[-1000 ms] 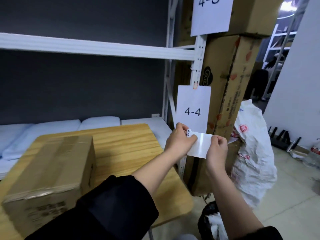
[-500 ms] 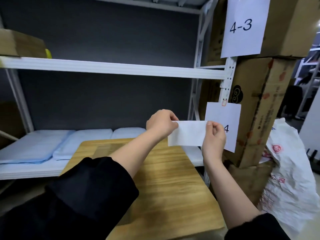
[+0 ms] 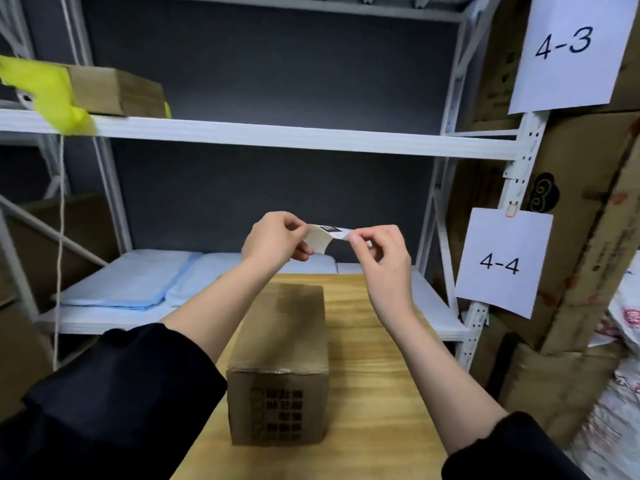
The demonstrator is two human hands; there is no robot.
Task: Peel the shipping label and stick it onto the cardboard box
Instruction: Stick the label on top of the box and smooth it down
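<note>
A light wooden table (image 3: 381, 393) stands before white metal shelving (image 3: 294, 136). Folded pale blue cloths (image 3: 138, 282) lie on the lower shelf. White paper signs reading "4-3" (image 3: 568, 53) and "4-4" (image 3: 502, 261) hang at right, against large brown cartons (image 3: 588, 209).
</note>
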